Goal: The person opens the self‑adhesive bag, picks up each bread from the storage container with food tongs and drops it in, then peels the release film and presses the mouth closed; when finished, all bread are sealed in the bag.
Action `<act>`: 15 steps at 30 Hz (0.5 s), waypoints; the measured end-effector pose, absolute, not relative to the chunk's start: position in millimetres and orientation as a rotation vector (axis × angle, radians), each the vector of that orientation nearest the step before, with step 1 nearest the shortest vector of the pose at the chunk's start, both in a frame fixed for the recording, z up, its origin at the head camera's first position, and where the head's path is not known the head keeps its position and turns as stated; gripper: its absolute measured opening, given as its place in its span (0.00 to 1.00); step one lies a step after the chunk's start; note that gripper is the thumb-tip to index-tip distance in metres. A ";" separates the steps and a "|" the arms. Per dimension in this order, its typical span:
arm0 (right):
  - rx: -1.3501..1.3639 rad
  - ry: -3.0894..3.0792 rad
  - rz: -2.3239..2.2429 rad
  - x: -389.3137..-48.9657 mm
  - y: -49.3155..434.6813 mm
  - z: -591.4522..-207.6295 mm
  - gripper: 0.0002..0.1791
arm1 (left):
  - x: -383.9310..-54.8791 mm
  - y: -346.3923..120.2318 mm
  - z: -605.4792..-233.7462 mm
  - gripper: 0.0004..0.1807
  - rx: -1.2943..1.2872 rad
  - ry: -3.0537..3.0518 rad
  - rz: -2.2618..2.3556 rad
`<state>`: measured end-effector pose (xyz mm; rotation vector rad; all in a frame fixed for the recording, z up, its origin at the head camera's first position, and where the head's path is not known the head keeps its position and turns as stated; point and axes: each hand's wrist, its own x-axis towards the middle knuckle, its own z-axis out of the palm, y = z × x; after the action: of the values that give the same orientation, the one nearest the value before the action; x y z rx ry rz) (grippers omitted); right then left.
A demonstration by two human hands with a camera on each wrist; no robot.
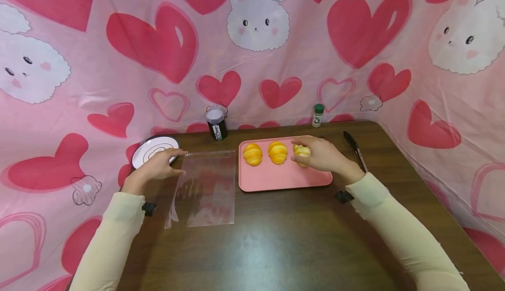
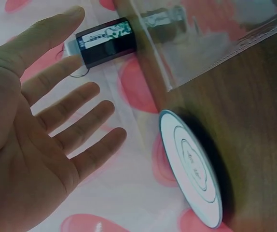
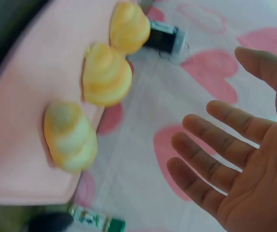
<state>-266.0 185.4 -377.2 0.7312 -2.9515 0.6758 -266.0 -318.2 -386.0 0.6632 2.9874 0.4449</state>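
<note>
My left hand (image 1: 159, 165) hovers over the left edge of a clear plastic bag (image 1: 211, 190) lying flat on the table, its fingers spread and holding nothing. Over the right end of a pink tray (image 1: 284, 179) is my right hand (image 1: 323, 154), fingers apart around the rightmost bread roll (image 1: 301, 153) in the head view. From the right wrist, that roll (image 3: 71, 137) shows apart from the fingers. Two more golden, ridged rolls sit on the tray: a middle roll (image 1: 278, 152) and a left roll (image 1: 252, 154).
A white plate (image 1: 146, 150) with a dark rim lies at the far left, beyond my left hand. Along the back stand a dark jar (image 1: 218, 129) with a pale lid and a green-capped seasoning bottle (image 1: 317, 118). Black-tipped tongs (image 1: 353, 146) lie right of the tray.
</note>
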 end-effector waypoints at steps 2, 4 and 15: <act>0.751 -2.932 0.685 -266.0 177.5 -381.5 0.31 | -266.0 -319.2 -390.1 0.35 0.677 2.991 0.440; 0.762 -2.917 0.689 -265.1 169.7 -384.9 0.31 | -265.4 -320.0 -393.3 0.34 0.686 2.990 0.439; 0.792 -2.957 0.720 -260.7 133.9 -398.5 0.32 | -261.2 -320.5 -408.1 0.32 0.647 2.946 0.519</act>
<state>-260.7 133.9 -398.5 0.7921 -2.9574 0.7197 -261.2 -320.5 -408.1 0.6468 2.9456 0.5191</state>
